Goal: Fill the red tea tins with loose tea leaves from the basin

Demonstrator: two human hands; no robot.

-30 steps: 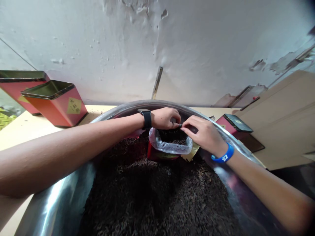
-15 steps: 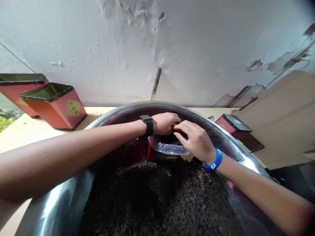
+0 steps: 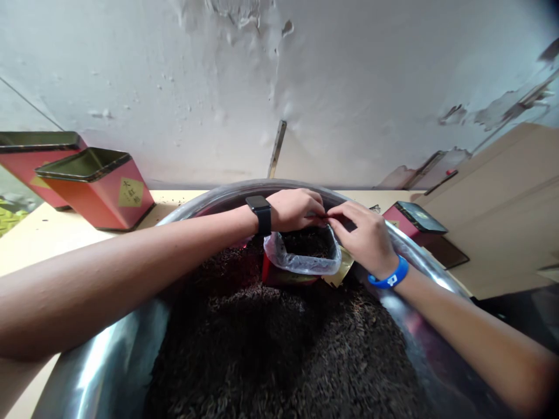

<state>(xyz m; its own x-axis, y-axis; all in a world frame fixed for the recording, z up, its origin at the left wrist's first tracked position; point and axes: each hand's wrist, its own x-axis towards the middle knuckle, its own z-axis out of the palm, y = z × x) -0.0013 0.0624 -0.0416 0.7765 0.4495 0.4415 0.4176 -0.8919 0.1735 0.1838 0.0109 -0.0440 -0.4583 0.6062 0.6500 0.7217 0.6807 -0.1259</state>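
My left hand (image 3: pixel 294 209), with a black watch at the wrist, and my right hand (image 3: pixel 364 235), with a blue wristband, meet fingertip to fingertip. Both are closed in a pinch; a thin dark sliver seems to lie between them, too small to name. Just below them a red tin (image 3: pixel 288 276) with a clear plastic bag liner (image 3: pixel 301 265) folded over its rim holds dark dried tea leaves (image 3: pixel 308 241). The tin stands in a deep bed of loose tea leaves (image 3: pixel 279 355). A gold packet (image 3: pixel 338 270) lies against the tin's right side.
A large shiny metal basin (image 3: pixel 437 276) surrounds the leaves. Two open red tins (image 3: pixel 109 198) with yellow labels stand on the pale table (image 3: pixel 26 250) at left. Another red tin (image 3: pixel 414 221) is at right, beyond the basin's rim. A peeling wall (image 3: pixel 174 87) rises close behind.
My hands have shifted slightly up and right, off the tin's mouth, so more of the tea and liner shows. The right hand moved further right. Their fingertips still meet.
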